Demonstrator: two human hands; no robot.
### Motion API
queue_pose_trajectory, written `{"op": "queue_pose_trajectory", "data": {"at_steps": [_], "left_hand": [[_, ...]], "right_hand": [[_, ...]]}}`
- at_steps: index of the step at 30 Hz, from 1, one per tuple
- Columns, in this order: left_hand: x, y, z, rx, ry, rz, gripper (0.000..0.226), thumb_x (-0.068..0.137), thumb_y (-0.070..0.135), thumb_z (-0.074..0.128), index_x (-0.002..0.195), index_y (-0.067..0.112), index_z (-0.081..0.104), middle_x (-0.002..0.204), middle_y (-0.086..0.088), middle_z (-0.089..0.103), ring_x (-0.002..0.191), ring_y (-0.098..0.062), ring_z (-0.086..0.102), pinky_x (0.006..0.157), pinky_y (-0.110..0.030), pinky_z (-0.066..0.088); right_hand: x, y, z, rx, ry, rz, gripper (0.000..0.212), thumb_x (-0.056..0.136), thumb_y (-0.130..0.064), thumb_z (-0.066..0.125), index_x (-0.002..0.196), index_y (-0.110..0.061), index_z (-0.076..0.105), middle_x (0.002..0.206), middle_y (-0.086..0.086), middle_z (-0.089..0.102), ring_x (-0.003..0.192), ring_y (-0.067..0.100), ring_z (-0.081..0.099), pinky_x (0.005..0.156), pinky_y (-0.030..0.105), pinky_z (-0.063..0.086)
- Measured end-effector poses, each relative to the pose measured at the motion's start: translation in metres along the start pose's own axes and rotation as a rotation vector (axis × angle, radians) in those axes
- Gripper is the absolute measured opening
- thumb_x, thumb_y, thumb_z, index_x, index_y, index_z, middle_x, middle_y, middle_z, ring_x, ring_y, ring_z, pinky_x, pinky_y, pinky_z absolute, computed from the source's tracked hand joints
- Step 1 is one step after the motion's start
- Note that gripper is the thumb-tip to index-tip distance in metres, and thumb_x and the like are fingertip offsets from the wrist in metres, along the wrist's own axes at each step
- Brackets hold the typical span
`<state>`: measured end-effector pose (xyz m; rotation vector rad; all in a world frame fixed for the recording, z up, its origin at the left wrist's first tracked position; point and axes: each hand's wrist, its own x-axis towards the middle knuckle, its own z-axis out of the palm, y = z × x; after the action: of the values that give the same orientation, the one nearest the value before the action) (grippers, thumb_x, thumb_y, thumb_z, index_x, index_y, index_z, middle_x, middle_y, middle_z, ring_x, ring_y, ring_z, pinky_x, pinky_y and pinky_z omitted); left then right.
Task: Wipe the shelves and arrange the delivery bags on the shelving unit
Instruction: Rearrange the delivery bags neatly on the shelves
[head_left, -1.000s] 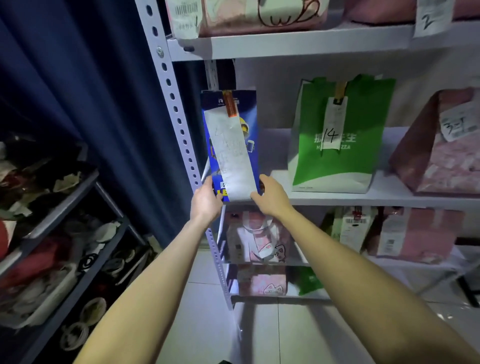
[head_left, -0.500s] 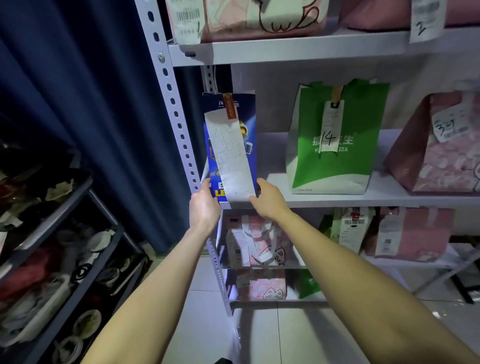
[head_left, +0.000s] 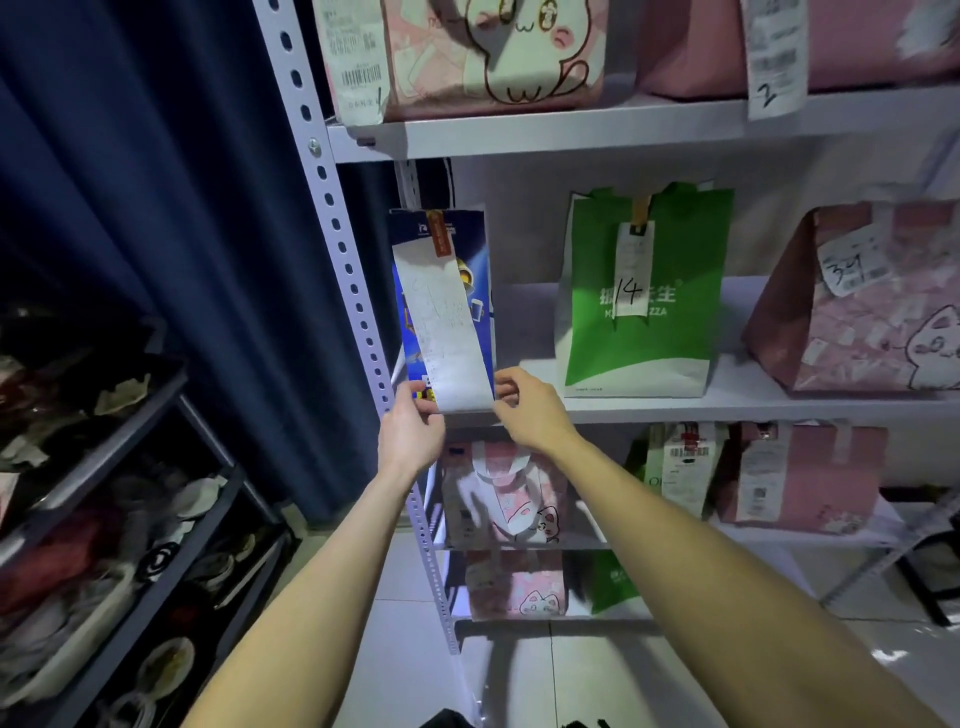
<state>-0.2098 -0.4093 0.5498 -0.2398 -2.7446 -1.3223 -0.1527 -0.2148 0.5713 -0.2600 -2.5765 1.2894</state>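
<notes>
- A dark rack (head_left: 104, 467) of jumbled odds and ends and a navy curtain (head_left: 182, 208) fill the left side, well apart from the work.
- The perforated post (head_left: 337, 234) marks the left end of the shelving unit.
- The left hand (head_left: 413, 431) grips the lower left corner of the blue bag (head_left: 480, 270), fingers curled round the edge.
- The blue bag stands at the left end of the middle shelf (head_left: 753, 402), just beside the post. Its long axis is near vertical, with the top leaning slightly left. The narrow face and its long receipt (head_left: 447, 332) point outward, probably so the order can be read.
- The right hand (head_left: 530, 410) pinches the lower right corner. Holding both bottom corners likely lets the person square the bag to the shelf edge.
- The green bag (head_left: 685, 249), tagged 14, stands upright near the blue one but apart from it.
- A pink bag (head_left: 857, 312) sits further right on the same shelf, label facing out.
</notes>
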Motion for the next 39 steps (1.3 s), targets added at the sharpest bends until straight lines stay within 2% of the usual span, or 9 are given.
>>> {"op": "queue_pose_trajectory", "data": {"at_steps": [5, 10, 14, 17, 21, 24, 27, 32, 39], "left_hand": [[-0.004, -0.001, -0.013, -0.081, 0.016, -0.010, 0.036, 0.099, 0.020, 0.045, 0.131, 0.028, 0.057, 0.106, 0.005, 0.077, 0.101, -0.018, 0.070, 0.091, -0.044, 0.059], [-0.006, 0.000, -0.017, -0.019, -0.064, 0.101, 0.016, 0.104, 0.023, 0.060, 0.120, 0.025, 0.063, 0.098, 0.007, 0.073, 0.092, -0.009, 0.068, 0.081, -0.029, 0.056], [-0.006, 0.002, -0.021, 0.003, -0.003, 0.125, 0.005, 0.104, 0.022, 0.062, 0.100, 0.024, 0.065, 0.095, 0.009, 0.073, 0.084, -0.013, 0.070, 0.072, -0.033, 0.060], [-0.006, 0.006, -0.027, -0.023, 0.006, 0.130, 0.006, 0.105, 0.027, 0.061, 0.109, 0.025, 0.065, 0.095, 0.013, 0.070, 0.084, -0.014, 0.071, 0.069, -0.035, 0.063], [-0.010, 0.002, -0.032, -0.011, 0.041, 0.097, 0.026, 0.106, 0.028, 0.058, 0.132, 0.026, 0.058, 0.107, 0.011, 0.069, 0.091, -0.013, 0.070, 0.074, -0.038, 0.063], [-0.015, -0.005, -0.033, 0.004, 0.169, 0.121, 0.020, 0.101, 0.025, 0.056, 0.120, 0.031, 0.060, 0.107, 0.012, 0.067, 0.093, -0.015, 0.067, 0.081, -0.043, 0.062], [-0.015, 0.003, -0.031, -0.039, 0.214, 0.146, 0.014, 0.099, 0.025, 0.055, 0.109, 0.032, 0.062, 0.097, 0.013, 0.067, 0.087, -0.015, 0.066, 0.081, -0.044, 0.060], [-0.019, 0.042, -0.003, -0.125, 0.075, 0.253, 0.012, 0.104, 0.024, 0.056, 0.110, 0.028, 0.066, 0.084, 0.011, 0.069, 0.079, -0.008, 0.067, 0.077, -0.040, 0.061], [-0.024, 0.090, 0.074, -0.154, -0.098, 0.380, 0.022, 0.102, 0.018, 0.063, 0.124, 0.021, 0.065, 0.105, 0.004, 0.072, 0.095, -0.011, 0.069, 0.089, -0.042, 0.062]], "right_hand": [[-0.005, -0.002, 0.001, -0.006, -0.008, -0.025, 0.037, 0.095, -0.008, 0.062, 0.132, -0.013, 0.063, 0.113, 0.000, 0.068, 0.091, 0.016, 0.064, 0.086, 0.025, 0.049], [-0.007, -0.002, 0.008, -0.035, -0.007, -0.002, 0.035, 0.094, -0.012, 0.061, 0.129, -0.017, 0.067, 0.113, 0.000, 0.070, 0.094, 0.022, 0.067, 0.090, 0.038, 0.058], [-0.008, -0.004, 0.014, -0.027, 0.024, 0.022, 0.033, 0.095, -0.013, 0.052, 0.122, -0.021, 0.070, 0.110, 0.001, 0.073, 0.093, 0.025, 0.068, 0.084, 0.039, 0.060], [-0.011, -0.007, 0.014, -0.025, 0.061, 0.014, 0.031, 0.098, -0.016, 0.051, 0.122, -0.021, 0.071, 0.111, -0.001, 0.072, 0.091, 0.021, 0.067, 0.081, 0.033, 0.057], [-0.014, -0.003, 0.017, -0.035, 0.030, 0.038, 0.030, 0.098, -0.019, 0.051, 0.121, -0.023, 0.072, 0.112, -0.001, 0.074, 0.091, 0.020, 0.068, 0.082, 0.031, 0.056], [-0.016, 0.003, 0.015, -0.038, 0.032, 0.050, 0.031, 0.097, -0.020, 0.048, 0.117, -0.023, 0.072, 0.106, 0.000, 0.076, 0.091, 0.020, 0.072, 0.085, 0.039, 0.061], [-0.018, 0.008, 0.006, -0.031, 0.068, 0.070, 0.029, 0.097, -0.020, 0.049, 0.112, -0.025, 0.073, 0.099, -0.002, 0.076, 0.086, 0.018, 0.071, 0.079, 0.036, 0.061], [-0.026, 0.030, -0.026, 0.004, 0.169, 0.114, 0.029, 0.098, -0.019, 0.051, 0.118, -0.023, 0.072, 0.106, -0.003, 0.074, 0.094, 0.019, 0.069, 0.085, 0.034, 0.059], [-0.043, 0.084, -0.108, -0.061, 0.488, 0.205, 0.017, 0.092, -0.017, 0.065, 0.108, -0.018, 0.070, 0.097, -0.002, 0.073, 0.082, 0.016, 0.069, 0.079, 0.036, 0.062]]}}
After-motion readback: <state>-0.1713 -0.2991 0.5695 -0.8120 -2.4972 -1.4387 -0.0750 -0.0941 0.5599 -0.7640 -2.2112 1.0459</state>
